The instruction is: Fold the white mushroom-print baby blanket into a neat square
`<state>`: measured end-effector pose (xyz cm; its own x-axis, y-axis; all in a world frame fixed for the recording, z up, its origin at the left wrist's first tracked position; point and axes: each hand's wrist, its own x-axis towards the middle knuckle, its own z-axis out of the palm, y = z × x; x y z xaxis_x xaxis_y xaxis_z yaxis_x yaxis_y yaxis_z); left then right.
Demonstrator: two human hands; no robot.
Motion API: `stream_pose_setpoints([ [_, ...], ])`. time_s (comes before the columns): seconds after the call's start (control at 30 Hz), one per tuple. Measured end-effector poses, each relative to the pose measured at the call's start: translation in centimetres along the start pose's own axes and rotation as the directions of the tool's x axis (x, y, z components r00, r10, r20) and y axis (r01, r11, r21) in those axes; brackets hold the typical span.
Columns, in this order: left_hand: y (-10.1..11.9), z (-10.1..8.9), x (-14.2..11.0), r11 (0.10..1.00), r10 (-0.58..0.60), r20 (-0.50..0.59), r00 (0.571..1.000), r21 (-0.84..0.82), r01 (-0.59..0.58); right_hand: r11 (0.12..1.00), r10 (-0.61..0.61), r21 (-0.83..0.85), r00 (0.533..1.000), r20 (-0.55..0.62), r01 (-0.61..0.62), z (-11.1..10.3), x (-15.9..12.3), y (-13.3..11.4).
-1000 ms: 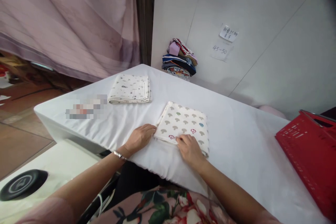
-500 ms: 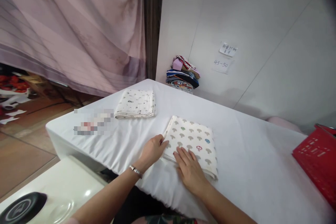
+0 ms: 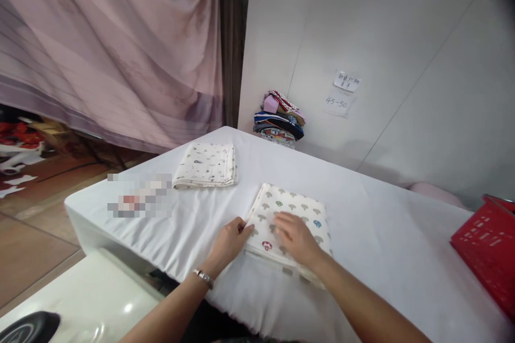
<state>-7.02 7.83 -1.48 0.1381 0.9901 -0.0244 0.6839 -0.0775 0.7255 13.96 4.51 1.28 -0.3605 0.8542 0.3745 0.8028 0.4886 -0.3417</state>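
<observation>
A folded white cloth with grey mushroom prints and a few coloured ones point(image 3: 261, 206) lies on the table in front of me. My left hand point(image 3: 230, 238) pinches its near left edge between thumb and fingers. Over the middle of the cloth is my right hand point(image 3: 300, 241), fingers stretched out and slightly blurred, resting on or just above the fabric. Part of the print is hidden under that hand. Farther left lies another folded white cloth with small dark prints point(image 3: 207, 163).
White fabric covers the table point(image 3: 374, 257). A red plastic basket point(image 3: 483, 246) stands at the right edge, and a blurred-out item point(image 3: 139, 198) lies at the left. Beyond the far edge is a pile of folded clothes point(image 3: 279, 123). A white machine-like surface point(image 3: 100, 289) sits at the lower left.
My right hand has moved from the cloth's near edge farther in over its middle. The left hand keeps its hold on the left edge. The view has shifted slightly.
</observation>
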Motion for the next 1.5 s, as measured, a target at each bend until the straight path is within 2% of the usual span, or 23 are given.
stream_pose_setpoints([
  [0.07, -0.2, 0.3, 0.0, 1.000, 0.018, -0.043, 0.999, -0.012, -0.019, 0.999, 0.034, -0.004, 0.998, -0.060, -0.035, 0.2, 3.2, 2.3],
  [0.13, -0.4, 0.6, 0.0, 0.998, 0.057, -0.087, 0.995, -0.008, -0.058, 0.993, 0.101, -0.048, 0.993, -0.063, -0.104, 1.0, 6.3, 4.3],
  [0.3, -1.0, 1.3, 0.0, 0.998, 0.066, -0.109, 0.992, 0.010, -0.065, 0.955, 0.287, -0.105, 0.953, 0.100, -0.277, 3.4, 11.2, 7.1],
  [0.43, -1.2, 1.5, 0.0, 0.999, 0.041, -0.110, 0.993, -0.014, -0.043, 0.901, 0.432, -0.031, 0.886, 0.171, -0.433, 4.2, 12.7, 7.8],
  [0.7, -1.8, 1.9, 0.2, 0.991, -0.021, -0.104, 0.994, -0.135, 0.007, 0.827, 0.559, 0.031, 0.826, 0.070, -0.562, 5.4, 13.4, 8.6],
  [0.8, -1.9, 2.0, 0.2, 0.985, -0.035, -0.105, 0.994, -0.175, 0.016, 0.832, 0.549, 0.050, 0.833, 0.065, -0.552, 5.8, 13.3, 8.9],
  [0.9, -1.9, 2.0, 0.1, 0.980, -0.042, -0.112, 0.993, -0.196, 0.019, 0.840, 0.531, 0.057, 0.840, 0.115, -0.539, 5.9, 13.5, 9.2],
  [1.0, -2.0, 2.1, 0.2, 0.977, -0.040, -0.115, 0.993, -0.214, 0.015, 0.872, 0.463, 0.091, 0.870, 0.170, -0.482, 5.8, 14.0, 9.5],
  [1.07, -2.0, 2.1, 0.2, 0.976, -0.037, -0.116, 0.993, -0.220, 0.010, 0.894, 0.420, 0.101, 0.894, 0.155, -0.437, 5.9, 14.2, 9.6],
  [1.17, -1.9, 2.1, 0.3, 0.978, -0.044, -0.111, 0.993, -0.206, 0.021, 0.898, 0.431, 0.040, 0.896, 0.107, -0.437, 6.3, 14.2, 9.6],
  [1.3, -1.9, 2.0, 0.3, 0.982, -0.063, -0.107, 0.992, -0.185, 0.042, 0.905, 0.425, -0.068, 0.890, 0.168, -0.419, 6.5, 14.2, 9.6],
  [1.37, -2.0, 2.1, 0.3, 0.982, -0.060, -0.103, 0.993, -0.185, 0.041, 0.940, 0.340, -0.083, 0.925, 0.169, -0.330, 6.1, 14.1, 9.6],
  [1.43, -2.1, 2.1, 0.3, 0.982, -0.054, -0.099, 0.994, -0.188, 0.034, 0.981, 0.191, -0.073, 0.971, 0.142, -0.182, 5.4, 13.9, 9.3],
  [1.5, -2.1, 2.2, 0.3, 0.982, -0.047, -0.102, 0.994, -0.189, 0.027, 0.998, 0.019, -0.058, 0.988, 0.155, -0.010, 4.7, 13.6, 8.9],
])
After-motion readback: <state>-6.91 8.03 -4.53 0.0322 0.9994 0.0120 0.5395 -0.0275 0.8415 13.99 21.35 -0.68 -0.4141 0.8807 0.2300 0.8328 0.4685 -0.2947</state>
